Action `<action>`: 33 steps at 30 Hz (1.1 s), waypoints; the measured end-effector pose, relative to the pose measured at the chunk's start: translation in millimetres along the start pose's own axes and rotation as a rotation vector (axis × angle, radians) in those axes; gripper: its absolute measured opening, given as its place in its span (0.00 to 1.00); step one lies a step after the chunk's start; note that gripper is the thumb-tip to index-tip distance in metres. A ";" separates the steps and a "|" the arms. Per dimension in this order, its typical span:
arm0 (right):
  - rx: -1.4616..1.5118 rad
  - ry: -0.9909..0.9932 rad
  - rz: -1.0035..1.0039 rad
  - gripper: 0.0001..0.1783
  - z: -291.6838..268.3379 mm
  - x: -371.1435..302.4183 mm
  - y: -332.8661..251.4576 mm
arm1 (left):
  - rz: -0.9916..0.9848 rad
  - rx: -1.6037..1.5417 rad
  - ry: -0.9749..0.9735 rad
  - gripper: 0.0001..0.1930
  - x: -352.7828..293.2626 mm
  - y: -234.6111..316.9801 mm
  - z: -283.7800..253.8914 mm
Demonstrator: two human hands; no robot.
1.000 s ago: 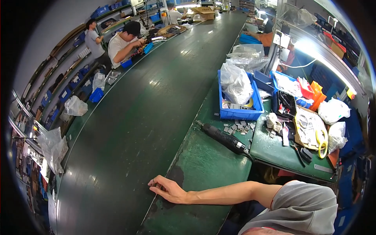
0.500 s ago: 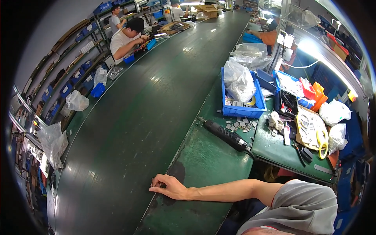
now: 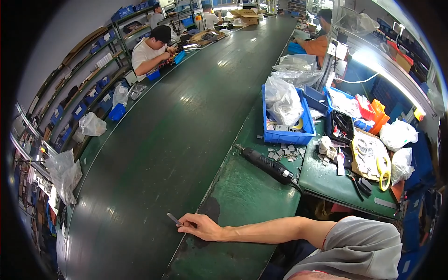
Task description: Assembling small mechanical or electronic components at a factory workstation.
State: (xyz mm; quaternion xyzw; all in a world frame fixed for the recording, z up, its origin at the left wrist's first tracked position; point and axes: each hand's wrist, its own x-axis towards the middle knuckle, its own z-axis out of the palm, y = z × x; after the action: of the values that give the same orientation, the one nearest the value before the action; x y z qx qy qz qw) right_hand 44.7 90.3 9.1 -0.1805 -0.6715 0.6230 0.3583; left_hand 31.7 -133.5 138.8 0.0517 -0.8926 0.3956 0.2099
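My right hand (image 3: pixel 200 227) rests at the seam between the dark belt and the green bench, its arm reaching in from the lower right. Thumb and fingers pinch a small thin grey strip (image 3: pixel 173 218), which sticks out over the belt toward the upper left. Whether it is metal I cannot tell. On the bench beyond the hand lies a black corded power tool (image 3: pixel 267 165), shaped like an electric screwdriver, with its tip near the belt edge. My left hand is out of the picture.
Small grey pieces (image 3: pixel 287 152) lie scattered beside a blue bin (image 3: pixel 289 137) holding plastic bags. Pliers (image 3: pixel 356 186), yellow-handled scissors (image 3: pixel 384 171) and a metal ruler (image 3: pixel 385 202) sit on the right-hand table. The long belt (image 3: pixel 154 154) runs away between co-workers at both sides.
The grey strip now juts from my right fingers, where earlier it was mostly hidden. That hand has barely shifted. A co-worker in orange at the far right has come further into view.
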 end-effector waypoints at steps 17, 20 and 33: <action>-0.019 0.062 -0.019 0.13 1.0 -2.1 3.8 | 0.129 -0.190 -0.065 0.53 3.2 -0.7 13.8; -0.022 0.090 -0.098 0.11 -2.3 -0.4 8.5 | 0.162 -0.222 -0.082 0.55 2.8 2.1 15.3; -0.286 -0.171 -0.237 0.09 2.3 -1.4 5.2 | -0.116 -0.155 0.187 0.14 -7.3 -24.1 -90.4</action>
State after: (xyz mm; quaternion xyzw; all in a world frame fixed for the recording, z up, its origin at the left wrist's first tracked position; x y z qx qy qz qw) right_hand 42.9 88.5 3.8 -0.0958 -0.7975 0.4879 0.3417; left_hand 74.7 -84.6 206.4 0.0496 -0.8925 0.3159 0.3181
